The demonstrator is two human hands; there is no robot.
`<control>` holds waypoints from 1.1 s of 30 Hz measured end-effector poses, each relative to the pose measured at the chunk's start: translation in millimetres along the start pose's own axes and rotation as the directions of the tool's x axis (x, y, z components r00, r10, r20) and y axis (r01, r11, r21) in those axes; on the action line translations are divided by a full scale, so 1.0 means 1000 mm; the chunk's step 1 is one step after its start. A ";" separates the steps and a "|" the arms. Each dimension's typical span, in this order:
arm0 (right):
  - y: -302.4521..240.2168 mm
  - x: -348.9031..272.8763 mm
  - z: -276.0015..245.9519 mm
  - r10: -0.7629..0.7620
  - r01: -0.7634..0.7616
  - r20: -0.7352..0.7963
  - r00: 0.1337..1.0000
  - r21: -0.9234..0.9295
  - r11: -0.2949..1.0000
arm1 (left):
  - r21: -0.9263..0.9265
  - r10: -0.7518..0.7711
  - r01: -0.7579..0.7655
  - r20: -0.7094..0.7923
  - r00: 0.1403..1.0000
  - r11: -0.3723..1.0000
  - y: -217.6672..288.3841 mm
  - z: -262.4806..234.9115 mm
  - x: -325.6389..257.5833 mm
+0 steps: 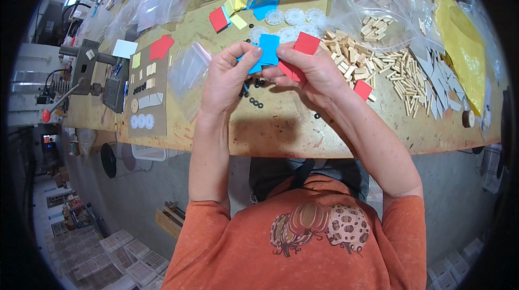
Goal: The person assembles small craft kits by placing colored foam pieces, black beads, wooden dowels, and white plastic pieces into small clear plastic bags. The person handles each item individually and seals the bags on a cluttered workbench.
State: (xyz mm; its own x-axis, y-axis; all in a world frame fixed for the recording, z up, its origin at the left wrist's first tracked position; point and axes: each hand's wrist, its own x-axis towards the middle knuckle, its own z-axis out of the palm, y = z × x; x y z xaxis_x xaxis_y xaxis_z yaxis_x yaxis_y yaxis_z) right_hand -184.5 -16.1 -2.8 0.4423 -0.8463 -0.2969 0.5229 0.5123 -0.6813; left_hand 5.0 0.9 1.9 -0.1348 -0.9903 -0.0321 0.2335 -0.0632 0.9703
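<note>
Above the workbench, my left hand pinches small blue cards between thumb and fingers. My right hand is closed on small red cards, one upright and one lower by the fingers. Its thumb tip also meets the right edge of the blue cards, so the two hands almost touch. How many cards each hand holds I cannot tell. Beneath the hands lie loose black rings. An empty-looking clear zip bag lies beside my left wrist, and another red card rests by my right forearm.
Behind the hands are fanned coloured cards and white toothed discs. Wooden pegs and blocks are heaped right, near grey-white strips and a yellow bag. Left stand a sample board and a red-knobbed lever press.
</note>
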 end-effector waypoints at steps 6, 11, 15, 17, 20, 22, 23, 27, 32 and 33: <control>0.002 0.000 0.004 -0.028 0.023 -0.046 0.999 -0.108 0.994 | 0.098 -0.002 0.000 0.015 1.000 0.995 -0.001 0.006 -0.001; 0.009 0.000 0.001 -0.066 0.058 -0.059 0.996 -0.137 0.989 | 0.090 -0.051 0.054 -0.031 0.998 0.994 0.006 0.018 -0.005; 0.008 -0.001 0.001 -0.051 0.050 -0.013 0.999 -0.041 0.998 | 0.095 -0.062 0.067 -0.051 0.997 0.993 0.001 0.009 -0.003; 0.006 -0.002 0.000 -0.051 0.051 0.000 0.999 -0.005 0.999 | 0.092 -0.085 0.091 -0.062 0.994 0.992 0.002 0.005 -0.001; 0.005 -0.002 0.002 -0.029 0.029 0.004 1.000 -0.036 0.999 | 0.095 -0.077 0.082 -0.055 0.995 0.992 0.003 0.003 -0.001; 0.006 -0.002 0.002 -0.018 0.018 -0.011 1.000 -0.031 0.999 | 0.072 -0.076 0.081 -0.064 0.995 0.994 0.005 0.005 -0.002; 0.006 -0.002 0.001 -0.013 0.013 -0.019 1.000 -0.029 1.000 | 0.048 -0.085 0.089 -0.077 0.993 0.995 0.007 0.008 -0.003; 0.000 -0.003 0.004 0.006 -0.006 -0.012 1.000 0.008 1.000 | -0.050 -0.035 0.032 -0.067 0.997 0.998 0.003 0.001 0.000; 0.006 0.000 -0.001 0.008 -0.007 0.043 0.999 -0.029 1.000 | -0.113 -0.033 0.016 -0.152 0.988 0.993 0.005 0.000 0.003; 0.007 0.000 0.000 0.002 0.000 0.045 0.999 -0.048 0.999 | -0.120 -0.050 0.032 -0.151 0.987 0.992 0.006 0.000 0.002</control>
State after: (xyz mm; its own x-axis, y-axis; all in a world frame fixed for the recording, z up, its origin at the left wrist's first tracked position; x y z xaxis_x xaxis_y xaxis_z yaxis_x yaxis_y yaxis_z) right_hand -181.5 -12.3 -7.3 0.4756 -0.8378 -0.2680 0.4873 0.5046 -0.7127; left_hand 6.0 -1.6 7.5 0.0004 -0.9932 -0.1166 0.3433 -0.1094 0.9329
